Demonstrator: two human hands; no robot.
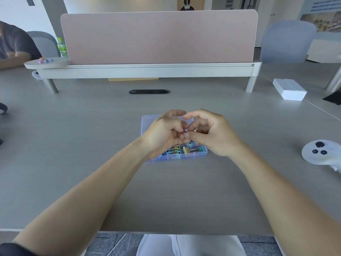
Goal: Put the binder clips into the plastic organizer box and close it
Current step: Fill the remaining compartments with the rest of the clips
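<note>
A clear bluish plastic organizer box (191, 156) lies open in the middle of the grey desk, its lid (149, 121) laid back on the far side. Several coloured binder clips (186, 149) lie in its front compartments. My left hand (162, 134) and my right hand (210, 133) hover together just above the box. Their fingertips meet on a small pink binder clip (184, 131), which is mostly hidden by the fingers. Which hand carries its weight I cannot tell.
A white controller (322, 152) lies on the desk at the right, a white cardboard box (289, 89) further back. A pink divider panel (158, 36) stands across the far side, with a cable slot (149, 92) before it. A person sits at the far left.
</note>
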